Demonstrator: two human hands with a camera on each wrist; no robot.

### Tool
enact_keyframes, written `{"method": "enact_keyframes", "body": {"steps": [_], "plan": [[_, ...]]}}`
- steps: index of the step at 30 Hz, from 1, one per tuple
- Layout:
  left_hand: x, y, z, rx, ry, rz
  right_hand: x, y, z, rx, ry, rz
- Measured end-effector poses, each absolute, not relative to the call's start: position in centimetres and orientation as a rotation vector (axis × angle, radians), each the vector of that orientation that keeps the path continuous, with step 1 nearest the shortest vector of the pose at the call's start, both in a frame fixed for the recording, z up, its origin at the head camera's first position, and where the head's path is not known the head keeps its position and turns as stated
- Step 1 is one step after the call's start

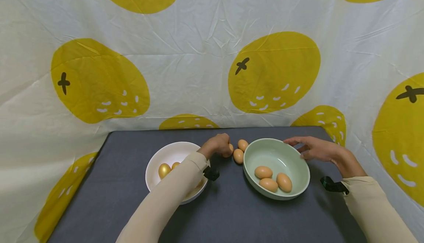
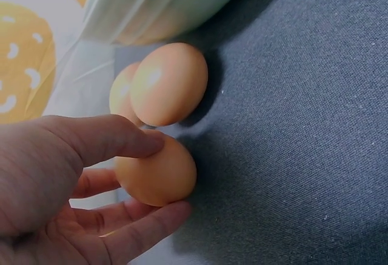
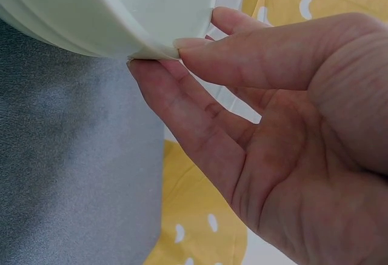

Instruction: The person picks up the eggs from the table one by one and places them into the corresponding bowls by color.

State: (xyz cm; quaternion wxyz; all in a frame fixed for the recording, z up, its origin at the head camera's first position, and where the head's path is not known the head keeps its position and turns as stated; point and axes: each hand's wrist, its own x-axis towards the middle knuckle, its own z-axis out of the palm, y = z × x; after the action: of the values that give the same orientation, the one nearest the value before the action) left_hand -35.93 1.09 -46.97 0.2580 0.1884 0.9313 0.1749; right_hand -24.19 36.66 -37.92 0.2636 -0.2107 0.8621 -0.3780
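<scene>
My left hand (image 1: 216, 144) reaches past the white bowl and holds a brown egg (image 2: 160, 174) between thumb and fingers, close to the tabletop. Just beyond it, two more brown eggs (image 2: 170, 84) lie side by side on the cloth, near the green bowl. My right hand (image 1: 319, 149) pinches the rim of the pale green bowl (image 1: 263, 154) at its far right, the thumb on the upper side and fingertips underneath. Inside that bowl rest three brown eggs (image 1: 268, 185). Golden eggs (image 1: 164, 170) lie in the white bowl (image 1: 153, 162), which my left forearm partly covers.
A dark grey cloth (image 1: 116, 184) covers the table. Behind it hangs a white curtain (image 1: 188, 81) printed with yellow fruit, meeting the table's back edge. The two bowls stand apart, left and right.
</scene>
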Motion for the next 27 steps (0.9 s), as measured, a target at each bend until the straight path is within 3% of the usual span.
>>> {"method": "enact_keyframes", "body": {"steps": [7, 27], "plan": [[-32.5, 0.5, -42.1, 0.526, 2.564, 0.504, -24.3, 36.9, -38.0, -0.579, 2.333, -1.007], [-31.3, -1.1, -39.8, 0.754, 2.618, 0.721, -24.1, 36.8, -38.2, -0.565, 2.313, -1.035]]}}
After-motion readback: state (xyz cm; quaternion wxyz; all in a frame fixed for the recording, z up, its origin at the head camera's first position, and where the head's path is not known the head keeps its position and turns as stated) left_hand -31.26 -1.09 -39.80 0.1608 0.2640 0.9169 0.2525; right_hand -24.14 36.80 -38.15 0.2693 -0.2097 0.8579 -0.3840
